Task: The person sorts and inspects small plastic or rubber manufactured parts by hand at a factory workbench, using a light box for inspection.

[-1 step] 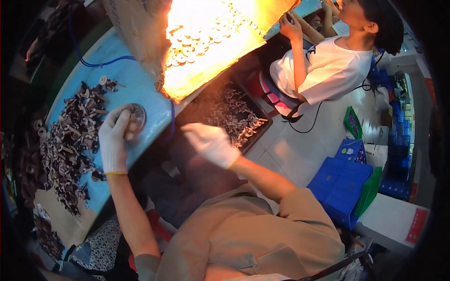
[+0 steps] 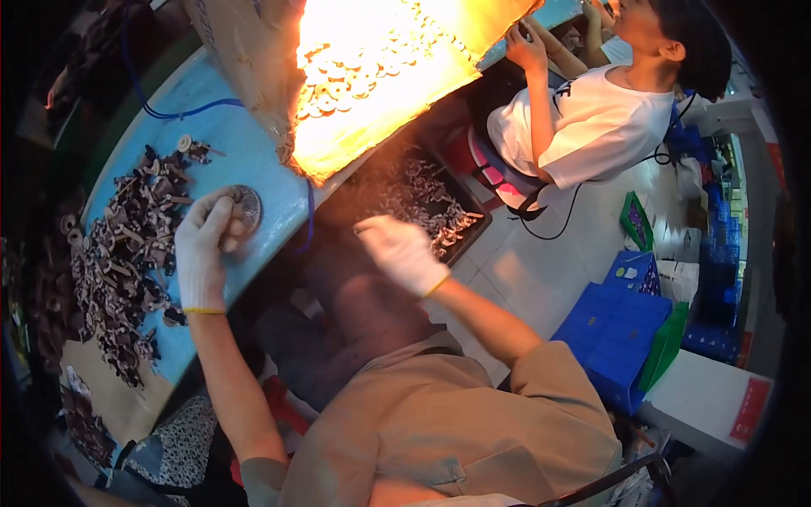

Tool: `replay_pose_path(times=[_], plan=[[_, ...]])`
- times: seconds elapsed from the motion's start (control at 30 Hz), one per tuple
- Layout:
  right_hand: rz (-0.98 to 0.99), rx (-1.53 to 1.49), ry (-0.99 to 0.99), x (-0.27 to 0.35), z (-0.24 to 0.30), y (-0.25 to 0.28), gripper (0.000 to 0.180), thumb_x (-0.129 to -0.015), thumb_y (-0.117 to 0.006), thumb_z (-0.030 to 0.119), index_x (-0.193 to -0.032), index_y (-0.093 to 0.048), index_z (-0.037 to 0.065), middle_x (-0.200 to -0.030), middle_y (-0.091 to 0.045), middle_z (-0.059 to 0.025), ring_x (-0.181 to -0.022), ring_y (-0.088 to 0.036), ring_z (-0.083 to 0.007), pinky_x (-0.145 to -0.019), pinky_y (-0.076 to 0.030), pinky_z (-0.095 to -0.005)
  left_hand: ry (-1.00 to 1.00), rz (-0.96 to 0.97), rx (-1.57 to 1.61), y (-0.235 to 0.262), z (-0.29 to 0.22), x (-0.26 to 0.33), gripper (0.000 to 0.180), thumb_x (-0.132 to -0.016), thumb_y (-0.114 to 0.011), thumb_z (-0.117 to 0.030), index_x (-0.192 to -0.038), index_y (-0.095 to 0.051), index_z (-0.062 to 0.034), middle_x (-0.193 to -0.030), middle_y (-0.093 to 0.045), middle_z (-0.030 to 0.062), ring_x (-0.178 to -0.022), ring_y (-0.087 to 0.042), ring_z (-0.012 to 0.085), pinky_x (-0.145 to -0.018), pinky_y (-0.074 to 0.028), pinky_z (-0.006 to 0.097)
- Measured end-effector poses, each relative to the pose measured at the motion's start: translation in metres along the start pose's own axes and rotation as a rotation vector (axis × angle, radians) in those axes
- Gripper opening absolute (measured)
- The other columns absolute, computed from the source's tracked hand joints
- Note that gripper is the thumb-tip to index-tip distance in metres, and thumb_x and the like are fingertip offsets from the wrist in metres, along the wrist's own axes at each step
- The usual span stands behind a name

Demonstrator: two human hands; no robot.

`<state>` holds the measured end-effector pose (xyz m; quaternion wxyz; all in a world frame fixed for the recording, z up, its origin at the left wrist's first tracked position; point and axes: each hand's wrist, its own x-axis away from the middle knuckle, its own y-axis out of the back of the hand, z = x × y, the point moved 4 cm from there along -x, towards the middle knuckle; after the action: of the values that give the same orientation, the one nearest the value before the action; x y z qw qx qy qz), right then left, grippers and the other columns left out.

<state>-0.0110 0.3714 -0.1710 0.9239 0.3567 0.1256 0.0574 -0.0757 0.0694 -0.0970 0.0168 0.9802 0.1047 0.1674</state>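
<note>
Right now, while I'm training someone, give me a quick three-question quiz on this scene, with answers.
1. Which hand holds the round grey disc?
2. True or false: the right hand is gloved.
3. Fill in the colour: the heap of small brown pieces lies on a ___ tabletop.

Key:
1. The left hand.
2. True.
3. Blue.

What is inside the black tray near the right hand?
Many small brownish pieces lie in the black tray. What lies beneath them, or behind the right hand, is hidden.
</note>
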Motion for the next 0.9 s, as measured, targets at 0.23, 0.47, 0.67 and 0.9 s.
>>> replay_pose_path(times=[0.23,0.47,0.67,0.9], plan=[[0.252,0.25,-0.459,0.02,-0.175,0.024,0.053,-0.09,-0.07,0.044,-0.123,-0.065,0.002,-0.119,-0.069,-0.0244,-0.116,-0.065,-0.0399,-0.103,-0.05,-0.0463,0.021,0.075,-0.049,0.001,0.003,-0.003,0.034,-0.103,-0.066,-0.025,-0.122,-0.068,0.0033,-0.091,-0.069,0.0033,-0.068,-0.058,0.006,-0.056,-0.041,0.019],[0.435,0.456,-0.517,0.007,-0.203,-0.015,0.069,-0.081,-0.081,0.046,-0.13,-0.06,0.003,-0.128,-0.063,-0.028,-0.121,-0.06,-0.0449,-0.103,-0.05,-0.0491,0.014,0.041,-0.025,-0.004,0.002,0.005,0.035,-0.103,-0.066,-0.027,-0.122,-0.07,0.0028,-0.094,-0.07,0.0033,-0.069,-0.059,0.0061,-0.059,-0.044,0.019],[0.309,0.186,-0.605,0.012,-0.216,0.013,0.061,-0.085,-0.075,0.049,-0.119,-0.068,-0.001,-0.121,-0.068,-0.0271,-0.113,-0.066,-0.0404,-0.099,-0.051,-0.0465,-0.035,-0.002,0.051,-0.007,-0.003,0.007,0.042,-0.105,-0.062,-0.032,-0.126,-0.067,0.0033,-0.096,-0.071,0.003,-0.072,-0.062,0.0071,-0.061,-0.046,0.02],[0.244,-0.975,-0.72,0.005,-0.081,0.023,0.027,-0.101,-0.065,0.028,-0.112,-0.064,0.003,-0.071,-0.055,0.003,-0.061,-0.051,-0.007,-0.057,-0.043,-0.0234,-0.255,-0.282,-0.127,0.024,-0.008,0.063,0.039,-0.105,-0.059,-0.028,-0.131,-0.065,0.0004,-0.104,-0.07,0.0061,-0.08,-0.063,0.0084,-0.066,-0.05,0.024]])
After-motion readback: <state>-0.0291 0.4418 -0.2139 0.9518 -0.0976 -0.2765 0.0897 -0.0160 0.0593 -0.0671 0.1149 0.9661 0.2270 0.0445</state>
